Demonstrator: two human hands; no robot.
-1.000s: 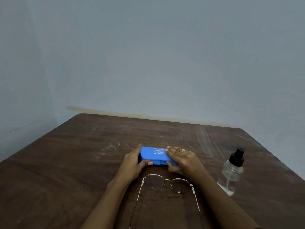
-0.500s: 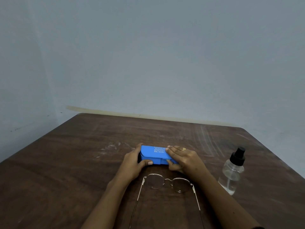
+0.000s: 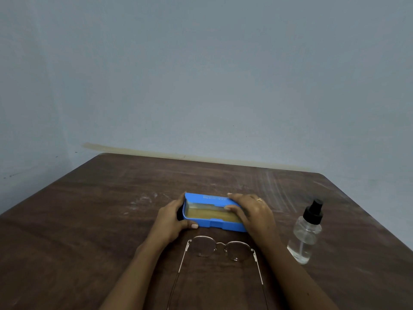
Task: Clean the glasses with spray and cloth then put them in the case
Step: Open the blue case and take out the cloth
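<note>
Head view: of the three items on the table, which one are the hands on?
The blue case, lid raised, gripped by the left hand and right hand. The glasses and spray bottle sit untouched.

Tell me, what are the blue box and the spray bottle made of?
The blue case looks like matte plastic: flat even colour and moulded edges. The spray bottle is see-through and shiny, so clear plastic or glass; I cannot tell which.

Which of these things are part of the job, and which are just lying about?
In the job: blue case, open, gripped by left hand and right hand; yellowish layer inside it, perhaps the cloth; glasses; spray bottle.
Just there: wooden table; wall.
</note>
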